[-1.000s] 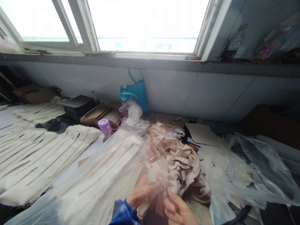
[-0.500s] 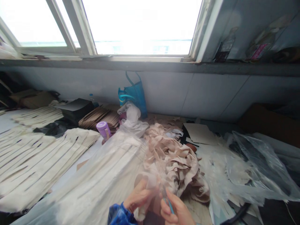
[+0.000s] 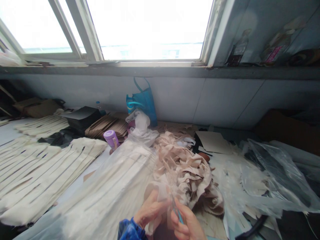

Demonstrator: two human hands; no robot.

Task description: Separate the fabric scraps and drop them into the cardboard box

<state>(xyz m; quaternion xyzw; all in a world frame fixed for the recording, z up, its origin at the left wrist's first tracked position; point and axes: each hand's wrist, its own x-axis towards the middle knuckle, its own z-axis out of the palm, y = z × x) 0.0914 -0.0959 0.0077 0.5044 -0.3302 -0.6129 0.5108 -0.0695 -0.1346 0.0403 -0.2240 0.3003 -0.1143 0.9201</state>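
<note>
At the bottom middle, my left hand (image 3: 149,209), in a blue sleeve, is closed on a thin pale beige fabric piece (image 3: 154,187). Beside it, my right hand (image 3: 188,222) wraps round a slim blue-handled tool (image 3: 179,213). The tool's darker, narrow tip points up toward the fabric; its exact kind is blurred. Just beyond both hands lies a crumpled heap of beige fabric strips (image 3: 186,160). To the left of my hands, clear plastic sheeting (image 3: 100,196) covers cream fabric.
Stacked cream fabric pieces (image 3: 52,170) spread across the left. Behind are a purple bottle (image 3: 111,139), brown card pieces (image 3: 106,125), a black stack (image 3: 81,116) and a blue bag (image 3: 145,101). Plastic wrap (image 3: 277,176) and scraps cover the right side. A window ledge (image 3: 160,71) runs above.
My view has shifted very slightly. Both hands keep their hold on the fabric and the blue-handled tool, with only a small shift in position.
</note>
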